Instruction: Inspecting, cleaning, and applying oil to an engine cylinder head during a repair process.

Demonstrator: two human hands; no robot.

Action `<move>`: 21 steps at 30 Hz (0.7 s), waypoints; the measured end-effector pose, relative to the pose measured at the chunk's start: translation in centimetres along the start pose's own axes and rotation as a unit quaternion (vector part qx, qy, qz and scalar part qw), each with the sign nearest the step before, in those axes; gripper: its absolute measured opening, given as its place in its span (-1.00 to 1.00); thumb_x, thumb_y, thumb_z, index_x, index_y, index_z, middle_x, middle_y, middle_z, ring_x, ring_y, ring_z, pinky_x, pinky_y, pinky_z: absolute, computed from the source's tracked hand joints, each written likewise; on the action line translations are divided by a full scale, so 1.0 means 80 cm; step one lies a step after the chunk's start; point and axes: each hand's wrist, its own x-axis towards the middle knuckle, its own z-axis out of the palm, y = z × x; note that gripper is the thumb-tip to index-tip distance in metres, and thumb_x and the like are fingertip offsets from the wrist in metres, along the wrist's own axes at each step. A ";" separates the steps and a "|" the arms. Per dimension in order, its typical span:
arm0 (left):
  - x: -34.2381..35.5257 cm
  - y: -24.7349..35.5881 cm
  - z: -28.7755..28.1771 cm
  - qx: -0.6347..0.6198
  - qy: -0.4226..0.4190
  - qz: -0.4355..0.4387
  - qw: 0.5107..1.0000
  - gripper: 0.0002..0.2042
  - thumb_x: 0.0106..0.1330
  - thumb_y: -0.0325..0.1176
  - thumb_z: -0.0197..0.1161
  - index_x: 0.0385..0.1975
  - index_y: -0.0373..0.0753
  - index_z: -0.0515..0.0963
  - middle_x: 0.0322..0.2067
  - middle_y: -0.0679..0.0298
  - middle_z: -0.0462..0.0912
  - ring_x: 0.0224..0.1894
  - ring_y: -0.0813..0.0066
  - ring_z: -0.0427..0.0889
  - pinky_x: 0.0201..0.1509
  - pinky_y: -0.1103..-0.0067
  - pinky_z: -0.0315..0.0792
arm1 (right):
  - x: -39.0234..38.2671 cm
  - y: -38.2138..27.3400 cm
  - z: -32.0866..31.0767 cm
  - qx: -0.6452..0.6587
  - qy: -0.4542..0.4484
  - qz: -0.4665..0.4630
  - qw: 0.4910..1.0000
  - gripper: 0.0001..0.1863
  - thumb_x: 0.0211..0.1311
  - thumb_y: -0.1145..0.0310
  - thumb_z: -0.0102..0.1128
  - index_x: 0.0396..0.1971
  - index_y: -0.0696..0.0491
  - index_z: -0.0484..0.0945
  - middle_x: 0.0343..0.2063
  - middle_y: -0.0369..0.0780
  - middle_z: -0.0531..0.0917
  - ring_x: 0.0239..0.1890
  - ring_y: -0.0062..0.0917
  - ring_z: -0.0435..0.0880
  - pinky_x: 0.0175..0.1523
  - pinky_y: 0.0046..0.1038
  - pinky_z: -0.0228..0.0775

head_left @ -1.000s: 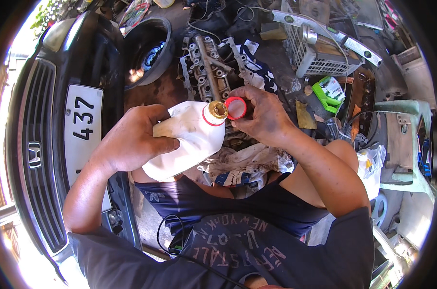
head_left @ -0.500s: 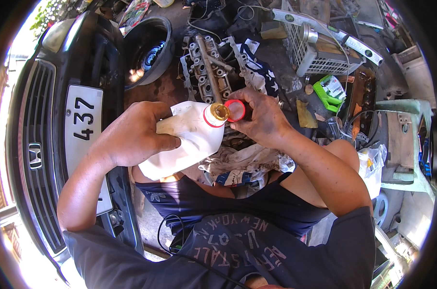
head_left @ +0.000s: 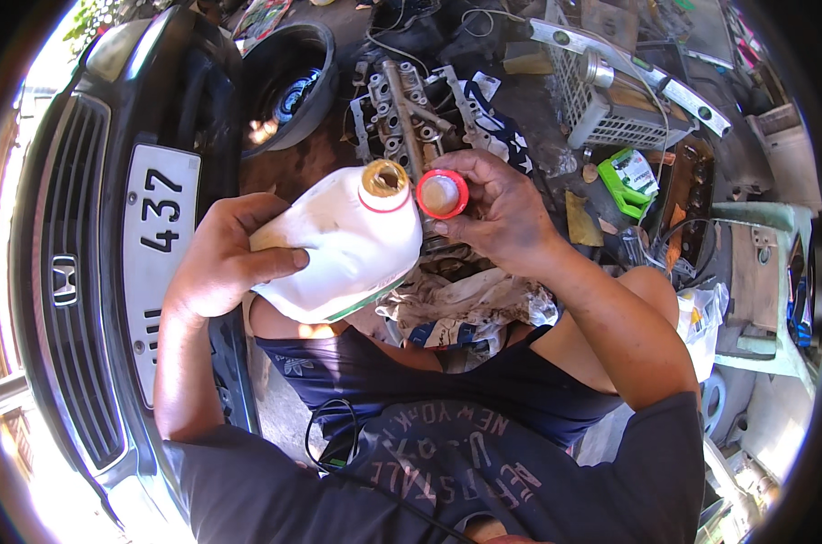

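My left hand [head_left: 220,263] grips a white plastic jug [head_left: 338,258] round its body, thumb across the near side. The jug leans, showing its open neck [head_left: 385,178] with a red ring and brown oily residue inside. Just right of the neck, my right hand [head_left: 492,213] pinches a red cap [head_left: 442,193] between thumb and fingers; it faces up with a pale middle. Beyond both hands lies a dirty metal engine cylinder head [head_left: 397,109]. Below the jug, crumpled stained cloths [head_left: 456,304] lie near my lap.
A black car front [head_left: 75,363] fills the left side. Around the engine part are a black tub [head_left: 306,122], a grey crate [head_left: 610,118] with a spirit level [head_left: 665,82], a green container [head_left: 628,177], an oily metal pan [head_left: 687,177] and a pale green plastic chair [head_left: 792,227] at right.
The jug and my left hand have shifted left, with the neck rising away from the cap and a gap opening between them. The cap is turned more toward me.
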 end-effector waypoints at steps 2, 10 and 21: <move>-0.007 -0.011 -0.005 -0.021 0.030 -0.004 0.999 -0.72 -0.07 -0.49 0.36 -0.33 -0.46 0.55 -0.46 0.18 0.62 -0.41 0.54 0.60 -0.30 0.65 0.45 | 0.002 0.000 -0.003 -0.028 0.015 -0.068 0.997 -0.43 -0.04 0.71 0.28 0.04 0.14 0.34 -0.08 -0.25 0.53 -0.10 -0.61 0.56 0.03 -0.52 0.48; -0.026 -0.041 -0.012 -0.021 0.111 -0.015 0.993 -0.66 -0.05 -0.42 0.38 -0.29 -0.49 0.54 -0.44 0.09 0.65 -0.44 0.46 0.64 -0.29 0.61 0.49 | 0.011 0.010 0.005 -0.049 0.005 -0.010 0.999 -0.41 -0.04 0.68 0.29 0.06 0.15 0.33 -0.09 -0.26 0.53 -0.08 -0.64 0.54 0.06 -0.56 0.43; -0.015 -0.004 -0.007 0.047 0.004 -0.038 0.998 -0.69 -0.01 -0.41 0.37 -0.32 -0.49 0.55 -0.47 0.18 0.64 -0.41 0.54 0.60 -0.30 0.60 0.46 | 0.023 0.034 0.026 -0.125 0.003 0.008 0.992 -0.49 -0.05 0.65 0.32 -0.04 0.16 0.37 -0.14 -0.23 0.55 -0.09 -0.64 0.55 0.05 -0.57 0.44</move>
